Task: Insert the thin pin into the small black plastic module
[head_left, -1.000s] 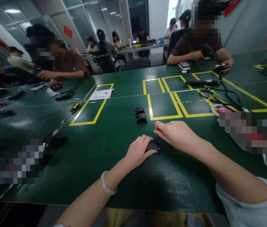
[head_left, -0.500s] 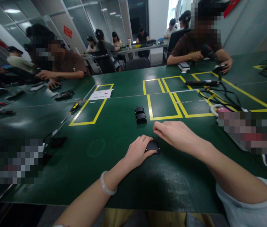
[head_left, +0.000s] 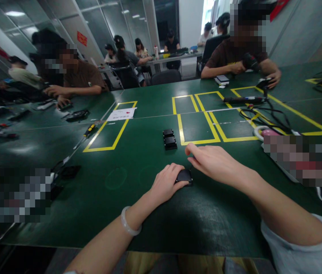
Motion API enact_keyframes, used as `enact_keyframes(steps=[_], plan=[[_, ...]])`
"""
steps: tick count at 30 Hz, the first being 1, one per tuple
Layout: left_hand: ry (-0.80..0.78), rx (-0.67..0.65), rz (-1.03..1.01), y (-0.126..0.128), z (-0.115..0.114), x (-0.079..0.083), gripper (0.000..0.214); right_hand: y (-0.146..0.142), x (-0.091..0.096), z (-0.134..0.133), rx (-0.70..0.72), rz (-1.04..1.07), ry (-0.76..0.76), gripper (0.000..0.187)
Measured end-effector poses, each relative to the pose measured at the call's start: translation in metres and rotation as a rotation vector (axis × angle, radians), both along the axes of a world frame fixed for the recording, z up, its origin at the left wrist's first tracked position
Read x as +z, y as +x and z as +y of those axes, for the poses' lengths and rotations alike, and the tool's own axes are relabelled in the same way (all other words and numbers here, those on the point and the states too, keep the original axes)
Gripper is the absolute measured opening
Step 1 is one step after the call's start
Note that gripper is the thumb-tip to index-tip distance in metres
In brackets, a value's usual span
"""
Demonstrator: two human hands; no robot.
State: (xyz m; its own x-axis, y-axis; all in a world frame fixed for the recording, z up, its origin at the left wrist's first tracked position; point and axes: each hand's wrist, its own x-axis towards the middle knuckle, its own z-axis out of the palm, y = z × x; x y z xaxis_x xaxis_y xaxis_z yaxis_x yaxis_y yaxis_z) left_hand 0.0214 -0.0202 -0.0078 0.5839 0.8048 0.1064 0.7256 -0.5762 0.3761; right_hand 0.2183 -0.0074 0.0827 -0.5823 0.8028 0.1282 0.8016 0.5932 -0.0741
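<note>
My left hand [head_left: 167, 183] rests on the green table [head_left: 138, 213] with its fingers curled round a small black device [head_left: 185, 176], holding it flat on the surface. My right hand [head_left: 212, 161] hovers just right of and above the device, fingers drawn together and pointing left, thumb near the fingertips; whether anything is pinched in them I cannot make out. Two black rectangular modules [head_left: 169, 139] lie in a short row a little beyond my hands, untouched.
Yellow tape boxes [head_left: 198, 127] mark the table beyond. A screwdriver [head_left: 85, 134] and a paper card [head_left: 121, 113] lie at left, a long tool with cables [head_left: 245, 100] at right. Two seated people work across the table; others sit further back.
My right hand has lifted slightly and shifted a little away from me. My left hand and the black device have stayed put.
</note>
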Motion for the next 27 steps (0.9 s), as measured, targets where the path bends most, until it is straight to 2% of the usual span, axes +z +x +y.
enact_keyframes(steps=[5, 11, 19, 25, 27], plan=[[-0.001, 0.0, 0.009, 0.0002, 0.0001, -0.0004, 0.035, 0.0006, 0.0062, -0.0038, 0.067, 0.06, -0.038, 0.007], [-0.001, -0.002, 0.013, 0.0, 0.0, 0.0, 0.035, -0.0002, 0.0008, -0.0001, -0.005, -0.029, -0.003, 0.019], [-0.007, 0.001, 0.013, 0.0, 0.0005, -0.0004, 0.036, 0.0004, 0.0038, -0.0037, 0.104, 0.058, -0.042, 0.015], [-0.007, 0.009, 0.008, -0.0002, 0.0007, -0.0025, 0.038, -0.0032, 0.0002, -0.0019, 0.004, -0.029, 0.014, 0.022], [-0.011, 0.009, 0.002, -0.0001, 0.0006, -0.0021, 0.037, -0.003, -0.0007, -0.0012, 0.016, -0.016, -0.005, 0.019]])
